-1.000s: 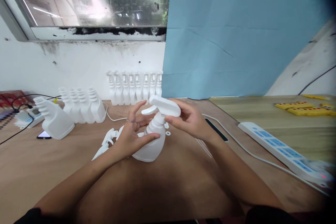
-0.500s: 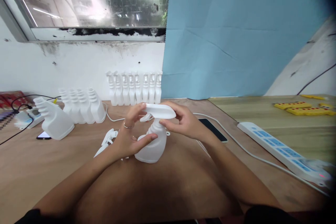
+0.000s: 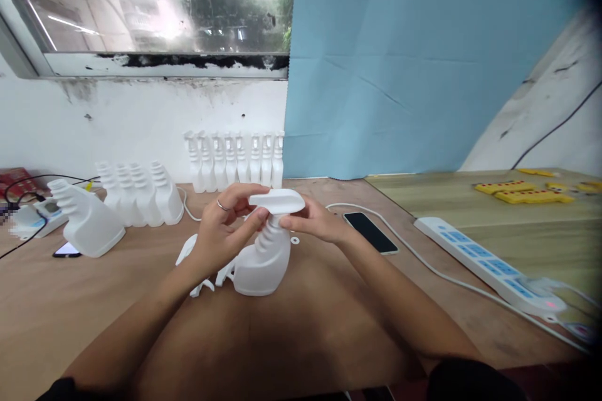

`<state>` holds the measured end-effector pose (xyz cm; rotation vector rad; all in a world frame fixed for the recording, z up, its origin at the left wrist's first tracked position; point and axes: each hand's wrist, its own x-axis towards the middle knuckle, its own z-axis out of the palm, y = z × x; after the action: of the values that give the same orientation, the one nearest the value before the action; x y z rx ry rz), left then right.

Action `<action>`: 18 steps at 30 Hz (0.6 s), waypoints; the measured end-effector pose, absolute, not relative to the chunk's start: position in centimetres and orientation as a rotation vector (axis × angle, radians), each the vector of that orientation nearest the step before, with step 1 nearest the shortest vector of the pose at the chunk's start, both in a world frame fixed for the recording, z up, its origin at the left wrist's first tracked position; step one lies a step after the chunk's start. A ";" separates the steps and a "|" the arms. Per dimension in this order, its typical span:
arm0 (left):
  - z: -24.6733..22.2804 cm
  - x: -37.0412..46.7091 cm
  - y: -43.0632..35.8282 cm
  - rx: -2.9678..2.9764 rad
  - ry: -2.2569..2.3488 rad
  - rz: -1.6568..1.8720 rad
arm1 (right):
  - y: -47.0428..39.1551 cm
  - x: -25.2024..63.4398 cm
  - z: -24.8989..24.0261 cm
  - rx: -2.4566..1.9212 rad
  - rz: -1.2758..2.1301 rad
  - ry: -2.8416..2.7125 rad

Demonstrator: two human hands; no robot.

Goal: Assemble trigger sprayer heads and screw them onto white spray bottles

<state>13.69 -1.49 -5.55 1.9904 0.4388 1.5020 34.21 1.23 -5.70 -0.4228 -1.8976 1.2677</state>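
A white spray bottle [image 3: 264, 263] stands upright on the table in front of me, its trigger spray head [image 3: 279, 201] sitting over the neck. My left hand [image 3: 231, 219], with a ring on one finger, is closed on the nozzle side of the head, thumb below and fingers above. From the other side my right hand [image 3: 316, 219] grips the rear of the head, its thumb against the collar at the neck. Loose white trigger parts [image 3: 203, 288] lie beside the bottle, partly hidden by my left forearm. A small white ring [image 3: 295, 240] lies just behind the bottle.
Several assembled spray bottles [image 3: 235, 166] line the wall. Headless white bottles [image 3: 141, 197] stand at the left, one [image 3: 91, 219] nearer me. A phone [image 3: 370, 232], a white cable and a power strip [image 3: 484, 266] lie at the right, with yellow pieces [image 3: 531, 194] farther back.
My left hand has shifted from reaching around the head's front to pinching it, thumb now up under the nozzle. The camera view has turned slightly right.
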 end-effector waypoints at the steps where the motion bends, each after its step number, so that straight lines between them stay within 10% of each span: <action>1: -5.4 13.6 -1.5 1.981 0.445 1.490 | 1.3 34.2 -5.8 -0.388 1.319 -1.901; 18: -5.2 12.4 -1.2 1.868 0.447 1.363 | 1.5 30.5 -8.8 -0.256 1.438 -1.640</action>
<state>12.39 -1.19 -5.19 1.8675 0.4469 1.3627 30.52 1.49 -8.78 -0.2557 -1.6396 1.4379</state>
